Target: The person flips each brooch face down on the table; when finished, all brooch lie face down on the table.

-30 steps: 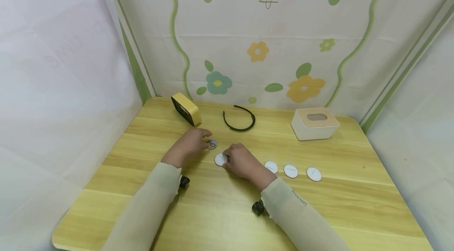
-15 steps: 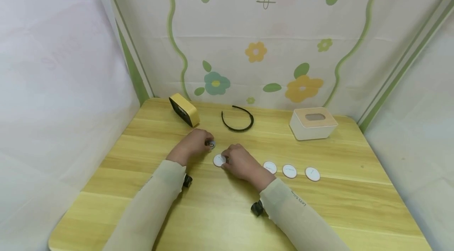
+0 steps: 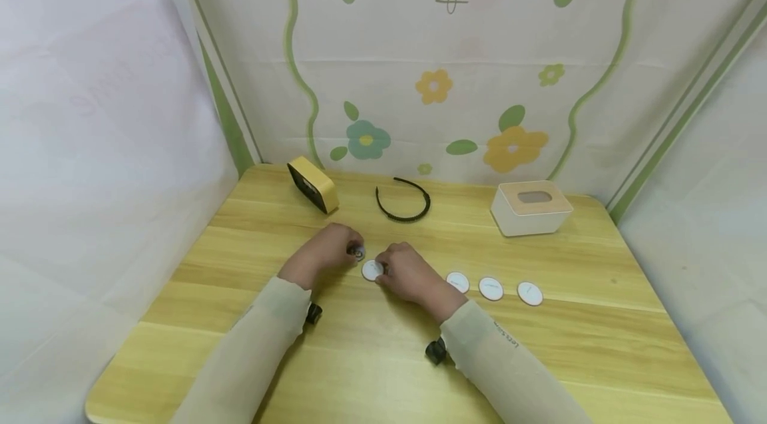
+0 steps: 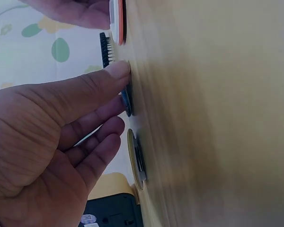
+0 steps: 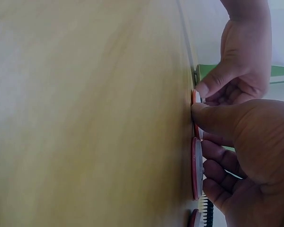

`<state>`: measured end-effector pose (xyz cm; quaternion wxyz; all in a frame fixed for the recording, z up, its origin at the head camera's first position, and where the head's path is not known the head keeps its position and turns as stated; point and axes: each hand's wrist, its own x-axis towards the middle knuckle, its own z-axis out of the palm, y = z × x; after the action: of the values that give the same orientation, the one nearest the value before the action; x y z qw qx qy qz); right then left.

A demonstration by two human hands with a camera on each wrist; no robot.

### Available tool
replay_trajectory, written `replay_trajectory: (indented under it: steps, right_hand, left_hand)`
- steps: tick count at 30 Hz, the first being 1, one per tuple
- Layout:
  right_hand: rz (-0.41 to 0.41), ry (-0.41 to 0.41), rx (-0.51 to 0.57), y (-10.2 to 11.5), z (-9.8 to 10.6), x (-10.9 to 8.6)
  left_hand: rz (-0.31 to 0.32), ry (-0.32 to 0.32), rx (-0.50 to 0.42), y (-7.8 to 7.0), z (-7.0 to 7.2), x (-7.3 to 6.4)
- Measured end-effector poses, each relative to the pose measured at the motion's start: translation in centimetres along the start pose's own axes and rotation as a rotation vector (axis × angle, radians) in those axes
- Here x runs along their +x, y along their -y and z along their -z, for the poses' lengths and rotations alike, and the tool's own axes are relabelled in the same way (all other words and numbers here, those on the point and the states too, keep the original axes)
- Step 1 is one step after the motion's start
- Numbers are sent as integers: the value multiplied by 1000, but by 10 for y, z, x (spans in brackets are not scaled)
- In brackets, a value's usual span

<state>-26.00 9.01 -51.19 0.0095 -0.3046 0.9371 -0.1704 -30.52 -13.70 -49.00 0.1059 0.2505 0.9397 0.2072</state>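
Observation:
My left hand (image 3: 328, 248) pinches a small grey round disc (image 3: 359, 253) between thumb and fingers. The left wrist view gives this disc (image 4: 128, 103) edge-on, with a second, gold-edged disc (image 4: 136, 161) standing out just beyond my fingertips. That second one is hidden behind the hand in the head view. My right hand (image 3: 412, 275) holds a white round disc (image 3: 371, 270) by its right side, low over the table. Its rim (image 5: 195, 124) looks red in the right wrist view, where the left thumb comes right up to the far end of it.
Several white discs (image 3: 491, 289) lie in a row to the right on the wooden table (image 3: 371, 357). Behind the hands are a yellow box-shaped object (image 3: 316, 183) with a dark face, a black headband (image 3: 409, 216) and a white tissue box (image 3: 530, 211) with a wooden lid.
My left fingers have closed on the grey disc and drawn it slightly nearer to me, towards the white disc. The right hand stays in place on its disc.

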Motion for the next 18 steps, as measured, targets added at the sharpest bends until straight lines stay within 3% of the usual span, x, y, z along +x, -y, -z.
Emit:
replay_trajectory:
  steps: [8, 18]
  right_hand:
    - [18, -9, 3, 0, 1, -1]
    - [15, 0, 3, 0, 0, 0]
  left_hand:
    - [-34, -10, 31, 1, -7, -14]
    - [-101, -11, 64, 0, -8, -41]
